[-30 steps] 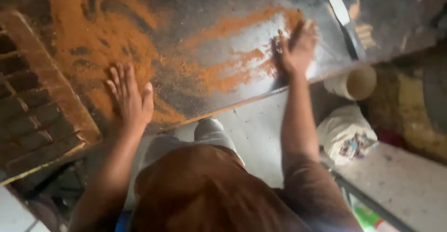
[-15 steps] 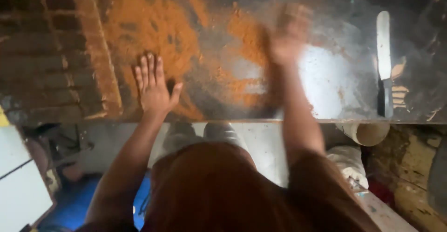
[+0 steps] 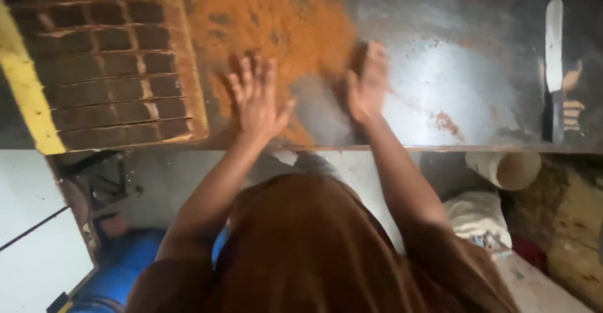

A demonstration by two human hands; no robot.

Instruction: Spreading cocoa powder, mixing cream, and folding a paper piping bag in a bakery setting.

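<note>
Orange-brown powder (image 3: pixel 282 30) is heaped on a shiny metal table (image 3: pixel 452 80), left of its middle. My left hand (image 3: pixel 254 96) lies flat, fingers spread, on the near edge of the powder. My right hand (image 3: pixel 367 80) stands on its edge against the right side of the heap, fingers together and blurred. Neither hand holds anything. A patch of bare metal shows between the two hands.
A brown slab cut into a grid of small blocks (image 3: pixel 107 68) lies at the left on a yellow-edged board. A long knife (image 3: pixel 553 68) rests at the table's far right. Below the table edge are a pale bucket (image 3: pixel 505 168), a white bag (image 3: pixel 477 215) and a blue thing (image 3: pixel 119 263).
My right hand has swept left across the table, pushing the scattered powder into one heap. My left hand moved slightly toward the heap. The table's right side now shows bare metal.
</note>
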